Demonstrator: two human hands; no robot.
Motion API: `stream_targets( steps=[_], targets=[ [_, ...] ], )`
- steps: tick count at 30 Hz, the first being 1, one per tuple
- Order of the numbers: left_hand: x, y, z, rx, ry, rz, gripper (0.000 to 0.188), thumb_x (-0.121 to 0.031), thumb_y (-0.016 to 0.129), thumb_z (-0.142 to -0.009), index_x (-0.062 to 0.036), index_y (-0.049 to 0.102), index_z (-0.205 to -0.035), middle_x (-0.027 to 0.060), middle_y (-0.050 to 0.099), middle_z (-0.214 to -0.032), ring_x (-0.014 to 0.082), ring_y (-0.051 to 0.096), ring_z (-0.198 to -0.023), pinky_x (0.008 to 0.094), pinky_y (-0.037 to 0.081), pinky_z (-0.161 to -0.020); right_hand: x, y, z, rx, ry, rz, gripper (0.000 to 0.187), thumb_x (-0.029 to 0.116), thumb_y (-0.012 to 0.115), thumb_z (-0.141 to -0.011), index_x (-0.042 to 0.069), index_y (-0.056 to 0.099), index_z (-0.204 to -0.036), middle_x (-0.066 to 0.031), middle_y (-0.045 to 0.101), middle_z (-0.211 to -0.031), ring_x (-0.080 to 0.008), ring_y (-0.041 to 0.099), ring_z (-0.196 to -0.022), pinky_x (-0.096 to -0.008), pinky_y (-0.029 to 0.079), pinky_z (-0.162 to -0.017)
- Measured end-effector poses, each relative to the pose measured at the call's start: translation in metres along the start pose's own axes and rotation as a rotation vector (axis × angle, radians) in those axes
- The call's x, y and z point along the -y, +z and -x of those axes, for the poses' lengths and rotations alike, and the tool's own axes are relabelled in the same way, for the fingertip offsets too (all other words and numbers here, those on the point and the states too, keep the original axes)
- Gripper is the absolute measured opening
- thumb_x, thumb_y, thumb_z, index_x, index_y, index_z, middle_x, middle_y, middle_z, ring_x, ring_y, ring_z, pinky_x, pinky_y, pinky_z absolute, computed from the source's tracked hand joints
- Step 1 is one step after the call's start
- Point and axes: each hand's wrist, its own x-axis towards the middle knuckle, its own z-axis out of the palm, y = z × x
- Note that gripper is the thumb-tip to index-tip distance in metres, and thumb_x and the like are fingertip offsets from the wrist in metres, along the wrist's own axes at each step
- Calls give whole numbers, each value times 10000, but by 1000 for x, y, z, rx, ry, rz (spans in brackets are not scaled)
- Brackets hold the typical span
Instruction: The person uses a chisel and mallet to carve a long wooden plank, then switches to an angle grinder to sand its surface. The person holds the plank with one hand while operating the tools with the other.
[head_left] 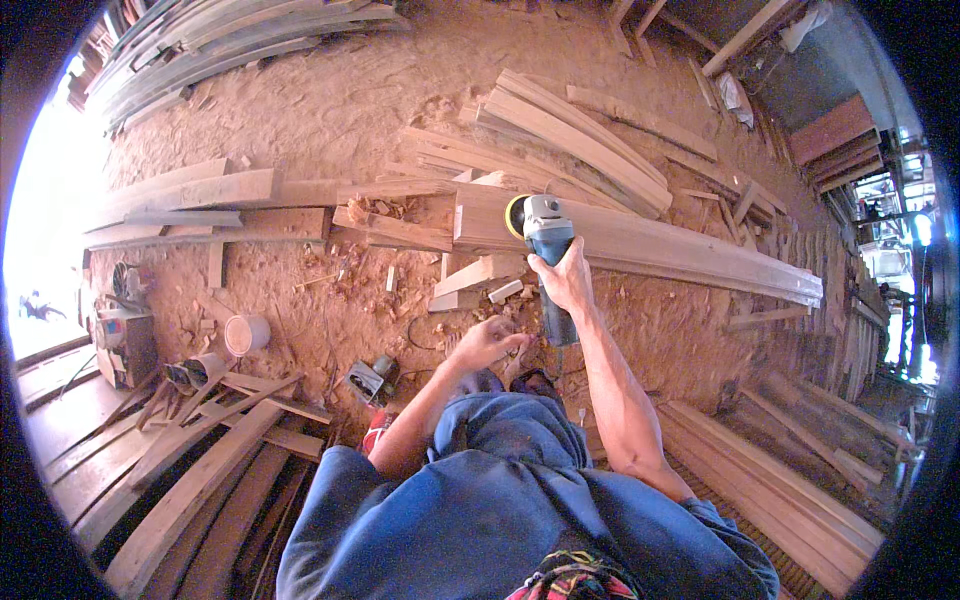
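My right hand (567, 277) is wrapped around the dark blue body of an angle grinder (550, 240) with a silver-grey head. Its yellow-rimmed disc (517, 216) is at the near end of a long, planed wooden beam (650, 242); whether it touches the wood I cannot tell. The beam runs from the middle toward the right. Lower and to the left, my left hand (488, 343) hangs in the air over the ground. Its fingers are loosely bent and apart, and I see nothing in them. Short wood offcuts (478, 275) lie just beyond it.
Curved boards (575, 135) are stacked behind the beam, and more planks (190, 205) lie at left. A grey power tool (370, 380) rests on the sandy, shaving-strewn ground near my left arm. A pale bucket (247, 334) stands farther left. Lumber (770, 480) lies at lower right.
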Motion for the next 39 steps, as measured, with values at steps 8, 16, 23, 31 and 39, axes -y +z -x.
stream_targets(
  steps=[8,16,23,31,39],
  targets=[
    [165,-25,52,-503,-513,-346,442,-457,701,-833,-50,710,-1005,177,727,-869,338,711,-846,417,555,-769,-20,-31,-10,63,36,153,843,417,741,-795,-121,326,-1294,-350,637,-1035,-504,637,-960,-535,524,-830],
    [262,32,76,-463,-789,40,428,-418,741,-826,4,708,-882,119,709,-738,184,690,-631,341,552,-600,-89,-115,-30,31,199,284,733,425,735,-795,-76,399,-1211,-318,659,-1014,-493,648,-952,-543,523,-834],
    [188,81,24,-498,-501,-108,383,-277,698,-873,43,651,-1076,165,723,-908,185,698,-677,313,549,-604,-209,-212,-43,-53,329,241,762,411,750,-773,-76,414,-1253,-325,631,-1108,-464,632,-1046,-503,504,-894],
    [163,89,28,-585,-465,83,349,-266,703,-888,46,641,-1032,139,711,-876,157,671,-671,297,522,-577,-315,-280,-79,-224,459,213,561,355,764,-764,-18,589,-1144,-210,683,-956,-325,674,-895,-435,521,-787],
    [179,53,68,-594,-511,-91,373,-277,713,-890,48,644,-1060,118,699,-888,164,659,-708,299,539,-636,-195,-179,-43,-25,209,247,838,502,727,-783,-123,409,-1240,-351,629,-1087,-490,630,-1022,-515,516,-881]
  ],
)
